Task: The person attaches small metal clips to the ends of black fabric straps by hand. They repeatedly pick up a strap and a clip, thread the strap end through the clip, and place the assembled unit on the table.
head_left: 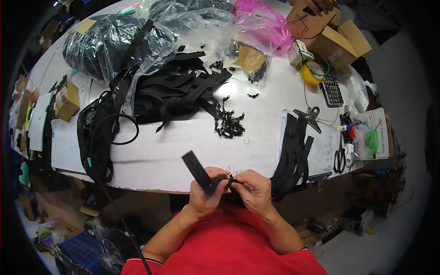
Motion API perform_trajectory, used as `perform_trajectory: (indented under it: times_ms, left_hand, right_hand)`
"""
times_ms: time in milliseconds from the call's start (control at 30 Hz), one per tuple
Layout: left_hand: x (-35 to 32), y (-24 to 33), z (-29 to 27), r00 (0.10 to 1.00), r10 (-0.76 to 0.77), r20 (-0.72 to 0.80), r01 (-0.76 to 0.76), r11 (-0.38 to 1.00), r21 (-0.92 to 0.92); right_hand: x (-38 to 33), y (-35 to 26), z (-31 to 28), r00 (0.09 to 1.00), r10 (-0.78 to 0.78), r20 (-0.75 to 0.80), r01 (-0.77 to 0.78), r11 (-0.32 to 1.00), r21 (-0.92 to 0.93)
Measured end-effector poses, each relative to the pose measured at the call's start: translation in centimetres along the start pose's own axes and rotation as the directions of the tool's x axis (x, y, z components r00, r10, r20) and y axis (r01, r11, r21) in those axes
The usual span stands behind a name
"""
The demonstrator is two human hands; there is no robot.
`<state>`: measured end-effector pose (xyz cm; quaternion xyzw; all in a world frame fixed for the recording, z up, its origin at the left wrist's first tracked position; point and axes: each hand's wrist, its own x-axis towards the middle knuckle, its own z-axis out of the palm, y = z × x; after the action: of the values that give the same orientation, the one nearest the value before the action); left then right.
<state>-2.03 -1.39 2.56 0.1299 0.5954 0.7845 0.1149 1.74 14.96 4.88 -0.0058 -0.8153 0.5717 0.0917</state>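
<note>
My left hand (204, 200) is closed round a black webbing strap (195, 167), whose free end sticks up and to the left. My right hand (255, 189) pinches a small dark fitting (231, 178) against the strap's other end, where the fingertips of both hands meet. The fitting's exact kind is too small to make out. Both hands are just off the table's near edge. Beyond them on the table lies a heap of small black hardware pieces (229, 123). To its left spreads a large pile of black straps (172, 94).
More black straps (293, 146) hang over the table edge at right, beside a large metal clip (309, 118). Further right are scissors (339, 160) and a calculator (332, 90). A black cable (112, 197) runs past my left arm. Someone else's hand (323, 5) is at an open carton (337, 46).
</note>
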Motion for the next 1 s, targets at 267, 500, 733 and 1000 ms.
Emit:
perform_trajectory:
  times_ms: [267, 500, 733, 1000]
  left_hand:
    - [0.2, -0.6, -0.4, 0.995, 0.043, 0.089, -0.044, 0.999, 0.006]
    - [0.3, 0.6, -0.4, 0.93, -0.352, 0.105, 0.365, 0.92, -0.146]
    - [1.2, 0.8, -0.7, 0.857, -0.423, 0.294, 0.514, 0.723, -0.462]
    - [1.1, 1.9, -0.4, 0.763, -0.518, 0.387, 0.644, 0.658, -0.39]
  right_hand:
    - [0.1, -1.0, -0.4, 0.999, 0.043, -0.031, -0.04, 0.996, 0.075]
    - [-2.2, -1.4, -0.3, 0.973, 0.207, 0.104, -0.204, 0.978, -0.039]
    - [0.2, -2.0, -5.5, 0.934, 0.295, -0.201, -0.309, 0.95, -0.041]
    - [3.3, -3.3, -5.3, 0.997, 0.029, 0.07, -0.01, 0.968, -0.25]
